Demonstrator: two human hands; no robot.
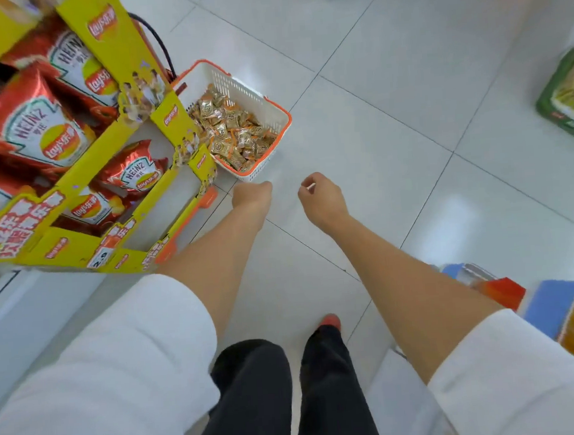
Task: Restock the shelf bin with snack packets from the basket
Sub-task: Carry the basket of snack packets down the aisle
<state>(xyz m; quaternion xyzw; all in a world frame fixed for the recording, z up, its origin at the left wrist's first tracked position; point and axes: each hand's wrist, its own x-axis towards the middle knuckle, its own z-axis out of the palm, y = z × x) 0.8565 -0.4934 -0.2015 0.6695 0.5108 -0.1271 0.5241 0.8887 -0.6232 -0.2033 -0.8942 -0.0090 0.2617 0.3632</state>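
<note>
A white basket with an orange rim (267, 99) stands on the floor, beside the yellow chip display. Inside it lie several small snack packets (235, 132) in gold and orange wrappers. My left hand (251, 194) hangs just below the basket's near corner, fingers curled under, and I see nothing in it. My right hand (321, 198) is further right over the bare tiles, its fingers loosely curled around nothing visible. Both hands are apart from the basket. The shelf bin is not in view.
A yellow cardboard display (112, 161) with red chip bags (34, 126) fills the left side, partly covering the basket. A green crate (569, 102) sits at the right edge. Boxed goods (564, 310) stand at the lower right. White floor tiles (387, 74) stretch ahead.
</note>
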